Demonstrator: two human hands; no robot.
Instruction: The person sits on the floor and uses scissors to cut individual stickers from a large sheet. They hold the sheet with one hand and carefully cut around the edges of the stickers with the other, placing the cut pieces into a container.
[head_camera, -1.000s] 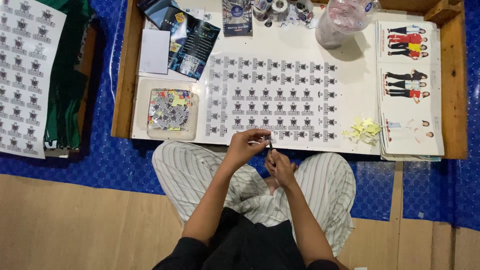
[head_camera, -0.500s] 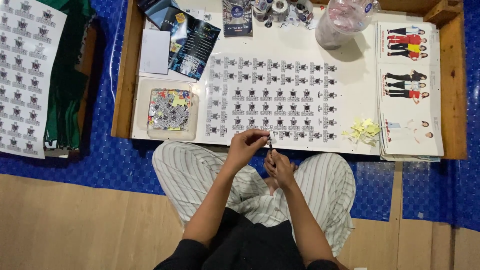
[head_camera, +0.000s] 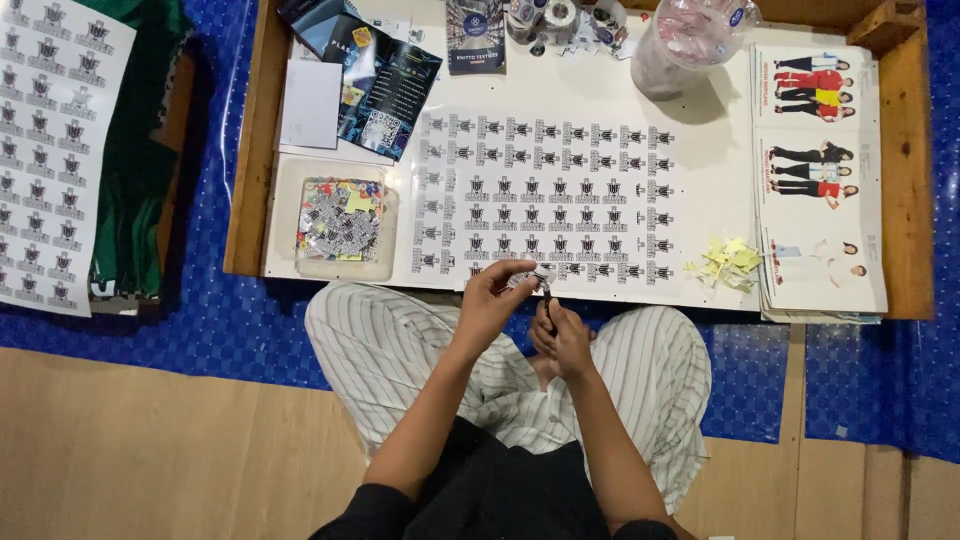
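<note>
Striped trousers (head_camera: 400, 350) nearest. Above the lap, left hand (head_camera: 492, 300) pinches a small printed sticker (head_camera: 540, 275); right hand (head_camera: 562, 335) grips a thin dark tool (head_camera: 548, 300) at it. Peeling step, likely; next needs a steady pull. Beyond: sticker sheet (head_camera: 550, 190), tray of cut pieces (head_camera: 340, 220).

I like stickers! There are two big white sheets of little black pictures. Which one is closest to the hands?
The white sheet of small black emblems on the low white table, just beyond both hands. The other sheet lies far left on the floor.
</note>
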